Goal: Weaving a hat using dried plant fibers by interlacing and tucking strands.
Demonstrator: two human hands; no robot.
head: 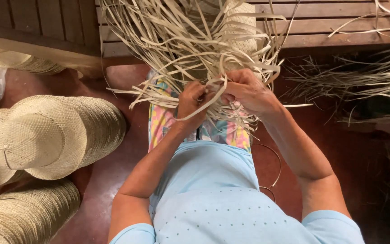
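Observation:
A half-woven straw piece (242,31) with a dense spray of loose pale straw strips (177,45) rests over my lap. My left hand (190,103) pinches some of those strips close to the woven edge, fingers closed around them. My right hand (247,92) sits just beside it, touching it, and grips other strips from the same bundle. Both hands meet at the base of the strips, above my patterned trousers (161,119).
A stack of finished woven straw hats (50,135) lies on the floor to the left, more hats (23,217) below it. A wooden slatted bench (339,27) runs along the top. Loose straw (366,81) is piled on the right. The floor is dark red.

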